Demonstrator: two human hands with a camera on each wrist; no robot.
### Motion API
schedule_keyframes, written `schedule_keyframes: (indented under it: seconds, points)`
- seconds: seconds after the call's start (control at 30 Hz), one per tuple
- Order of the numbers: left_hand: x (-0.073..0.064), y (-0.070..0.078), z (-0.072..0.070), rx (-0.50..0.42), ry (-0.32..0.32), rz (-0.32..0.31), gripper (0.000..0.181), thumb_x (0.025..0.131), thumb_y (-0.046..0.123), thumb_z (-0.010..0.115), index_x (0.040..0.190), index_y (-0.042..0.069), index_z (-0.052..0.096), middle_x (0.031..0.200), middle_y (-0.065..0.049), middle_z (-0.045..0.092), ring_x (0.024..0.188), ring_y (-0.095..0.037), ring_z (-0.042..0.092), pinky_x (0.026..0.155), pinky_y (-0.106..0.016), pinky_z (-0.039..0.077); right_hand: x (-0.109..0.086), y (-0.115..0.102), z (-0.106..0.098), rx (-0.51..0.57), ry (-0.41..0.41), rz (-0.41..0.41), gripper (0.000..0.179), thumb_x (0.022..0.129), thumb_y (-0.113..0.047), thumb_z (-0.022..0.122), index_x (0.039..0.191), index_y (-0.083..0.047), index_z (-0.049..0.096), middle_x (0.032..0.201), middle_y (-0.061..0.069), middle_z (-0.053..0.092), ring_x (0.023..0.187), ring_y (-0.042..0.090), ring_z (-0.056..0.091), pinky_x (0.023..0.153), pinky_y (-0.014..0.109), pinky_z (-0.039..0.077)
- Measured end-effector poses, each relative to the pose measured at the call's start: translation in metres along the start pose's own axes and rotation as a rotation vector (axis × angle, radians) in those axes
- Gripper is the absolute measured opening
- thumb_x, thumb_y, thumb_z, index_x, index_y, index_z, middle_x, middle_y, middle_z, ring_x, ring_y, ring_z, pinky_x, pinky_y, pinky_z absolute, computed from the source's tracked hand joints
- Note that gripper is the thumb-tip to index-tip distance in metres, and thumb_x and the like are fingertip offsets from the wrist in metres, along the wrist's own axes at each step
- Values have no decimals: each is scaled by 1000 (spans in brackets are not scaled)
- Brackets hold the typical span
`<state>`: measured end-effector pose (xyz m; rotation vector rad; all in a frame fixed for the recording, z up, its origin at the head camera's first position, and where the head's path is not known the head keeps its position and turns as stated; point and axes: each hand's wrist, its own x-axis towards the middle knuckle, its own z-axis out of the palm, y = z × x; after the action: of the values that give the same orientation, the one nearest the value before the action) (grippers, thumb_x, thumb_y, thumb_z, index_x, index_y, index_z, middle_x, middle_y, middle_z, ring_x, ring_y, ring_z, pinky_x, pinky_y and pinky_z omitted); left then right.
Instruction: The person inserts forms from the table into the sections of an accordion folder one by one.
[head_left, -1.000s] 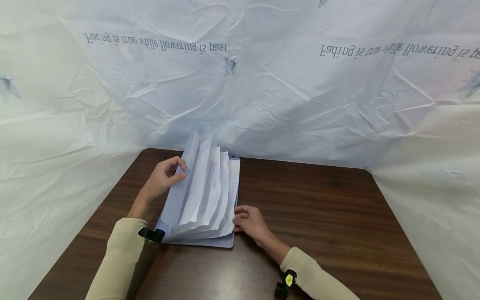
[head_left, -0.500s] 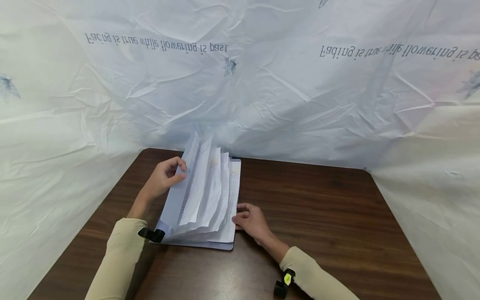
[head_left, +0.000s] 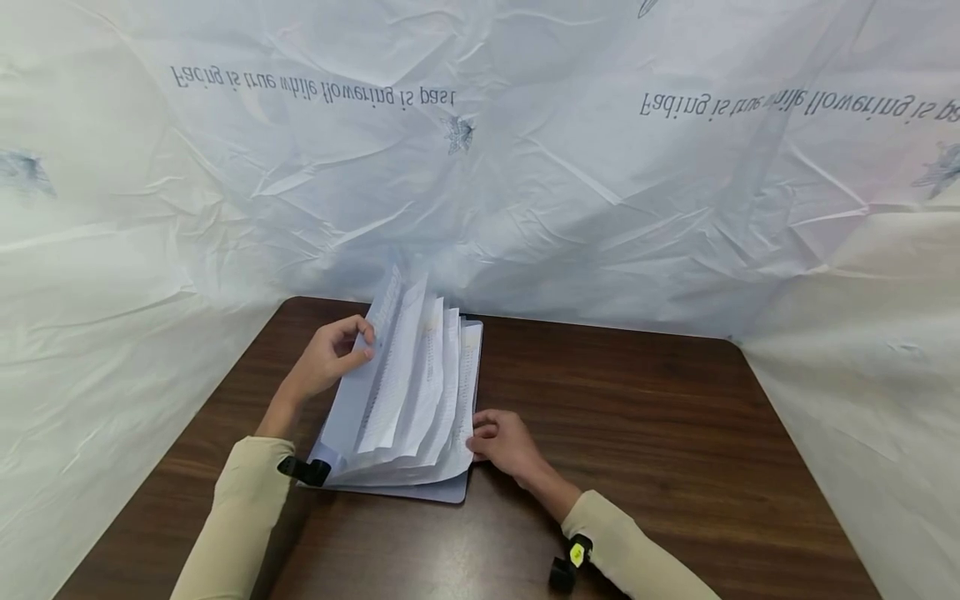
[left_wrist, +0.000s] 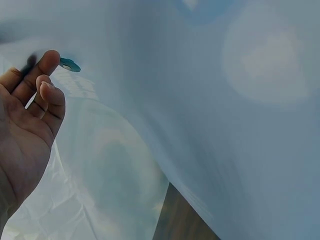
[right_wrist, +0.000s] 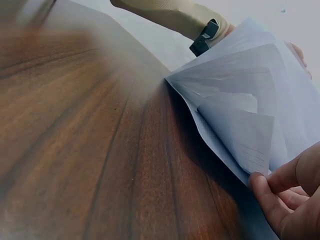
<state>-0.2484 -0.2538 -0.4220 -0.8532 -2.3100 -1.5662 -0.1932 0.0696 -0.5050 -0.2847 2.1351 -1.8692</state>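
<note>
A pale blue plastic folder [head_left: 348,417] stands part open on the table, its front cover tilted up to the left. Inside, several printed sheets [head_left: 401,392] fan out. My left hand [head_left: 330,354] holds the raised cover by its upper edge, thumb and forefinger together. In the left wrist view a small teal snap button [left_wrist: 70,65] shows by the fingertips. With thumb and forefinger, my right hand [right_wrist: 292,192] pinches the edge of the rightmost sheet [right_wrist: 245,135] near its lower corner. That sheet bows up off the folder's back cover.
The brown wooden table [head_left: 637,442] extends to the right of the folder and in front of it. Behind and on both sides hangs a wrinkled white sheet curtain [head_left: 540,208] with printed lettering. Each forearm wears a black wrist camera [head_left: 303,471].
The rightmost sheet lay flat half a second ago and now its lower edge curves up in my right fingers. My left hand stays in place on the cover.
</note>
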Motion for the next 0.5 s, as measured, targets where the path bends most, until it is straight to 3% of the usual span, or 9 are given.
schedule_keyframes:
  seconds: [0.5]
  points:
    - [3, 0, -1, 8, -2, 21, 10, 92, 0, 65, 101, 1, 59, 96, -12, 57, 79, -13, 57, 65, -25, 48, 15, -1, 11, -37, 4, -33, 33, 89, 6, 70, 121, 11, 64, 92, 19, 75, 73, 16, 71, 69, 32, 60]
